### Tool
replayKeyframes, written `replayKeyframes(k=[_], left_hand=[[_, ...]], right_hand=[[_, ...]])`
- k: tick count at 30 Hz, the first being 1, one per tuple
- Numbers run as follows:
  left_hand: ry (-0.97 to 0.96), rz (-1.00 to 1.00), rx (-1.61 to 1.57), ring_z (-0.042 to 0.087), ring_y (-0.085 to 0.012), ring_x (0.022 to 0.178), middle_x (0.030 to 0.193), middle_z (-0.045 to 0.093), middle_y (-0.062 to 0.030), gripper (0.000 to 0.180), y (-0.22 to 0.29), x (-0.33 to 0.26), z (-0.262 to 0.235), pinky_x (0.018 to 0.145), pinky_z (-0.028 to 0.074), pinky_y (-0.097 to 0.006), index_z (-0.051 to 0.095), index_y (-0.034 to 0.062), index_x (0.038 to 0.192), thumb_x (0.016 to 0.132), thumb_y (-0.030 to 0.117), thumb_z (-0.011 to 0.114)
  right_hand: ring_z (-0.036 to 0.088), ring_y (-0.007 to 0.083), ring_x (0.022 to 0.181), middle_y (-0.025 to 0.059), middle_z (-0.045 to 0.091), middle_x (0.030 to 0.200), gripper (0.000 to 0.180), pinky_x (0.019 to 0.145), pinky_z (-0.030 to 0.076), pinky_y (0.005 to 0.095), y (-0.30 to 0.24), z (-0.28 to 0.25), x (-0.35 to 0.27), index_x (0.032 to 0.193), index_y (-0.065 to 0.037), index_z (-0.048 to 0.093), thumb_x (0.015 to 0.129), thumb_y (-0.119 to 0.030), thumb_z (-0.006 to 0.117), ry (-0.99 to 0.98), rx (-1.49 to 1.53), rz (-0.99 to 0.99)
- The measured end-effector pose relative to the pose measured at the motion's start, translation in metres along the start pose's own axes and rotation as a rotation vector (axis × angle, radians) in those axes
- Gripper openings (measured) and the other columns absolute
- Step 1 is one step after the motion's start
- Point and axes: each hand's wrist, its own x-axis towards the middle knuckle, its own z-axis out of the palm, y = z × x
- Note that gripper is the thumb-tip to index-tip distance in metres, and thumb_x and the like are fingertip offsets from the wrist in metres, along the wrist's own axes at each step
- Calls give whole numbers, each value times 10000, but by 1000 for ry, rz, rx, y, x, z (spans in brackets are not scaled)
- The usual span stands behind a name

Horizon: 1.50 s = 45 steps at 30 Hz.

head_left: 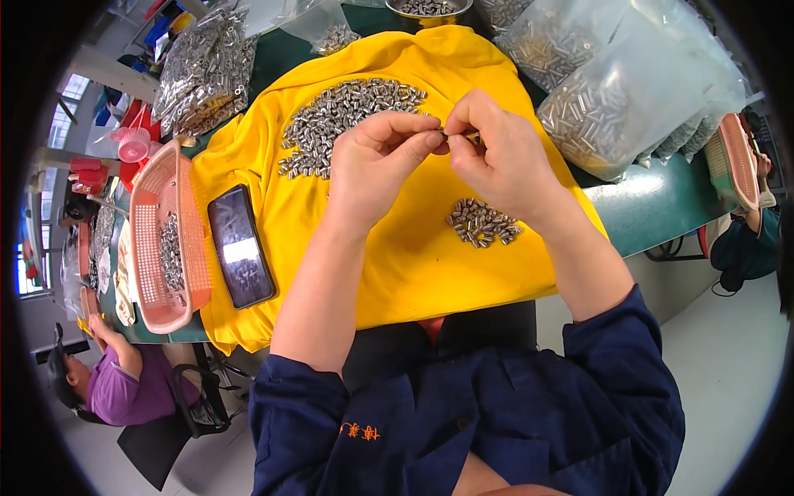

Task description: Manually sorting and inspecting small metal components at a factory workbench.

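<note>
Both hands meet above the yellow cloth (397, 248): left hand (376, 161) and right hand (496, 157) pinch one small metal piece (460, 134), apparently mid-assembly; next likely drops beside the small pile (482, 222).

small metal piece (457, 133): silvery, slim, lying roughly level, mostly hidden, being pinched between both hands' fingertips above the yellow cloth (413, 248).

Both hands' fingers (432, 140) pinch a small metal part (463, 135) above yellow cloth (413, 256).
</note>
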Motion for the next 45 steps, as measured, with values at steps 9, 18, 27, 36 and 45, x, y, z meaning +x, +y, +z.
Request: replayKeyframes(k=[9,18,27,36,45], left_hand=[[-51,-98,-236,575,-131,733,807,602,-73,146,-4,3,-6,697,465,-224,564,-24,926,797,30,521],[55,-35,47,584,-131,748,806,605,-75,146,6,2,-11,702,469,-219,587,-28,886,742,-35,565],[-11,-6,-58,587,-127,739,797,607,-73,112,5,-1,-4,684,472,-213,584,-23,851,741,-35,566],[-8,26,27,584,-113,731,788,611,-70,106,5,-1,-2,672,466,-200,592,-27,838,733,-33,577],[20,47,50,587,-115,711,782,612,-69,115,2,-4,-2,657,468,-200,589,-24,842,729,-34,581]], right_hand=[[522,273,611,99,524,661,98,533,417,333,6,3,2,757,-47,463,685,-23,524,60,-3,-200],[532,248,589,101,530,655,65,526,414,301,-3,-10,3,750,-38,465,696,-47,501,55,-3,88],[524,239,561,99,516,625,90,515,409,299,-2,-6,3,775,-38,448,701,-54,498,-20,109,50],[507,277,546,110,499,600,99,490,392,335,-2,-5,1,764,-42,433,689,-39,497,-21,5,-12],[509,287,554,113,504,604,103,495,394,339,-4,0,-1,766,-40,426,689,-37,495,-36,25,9]])
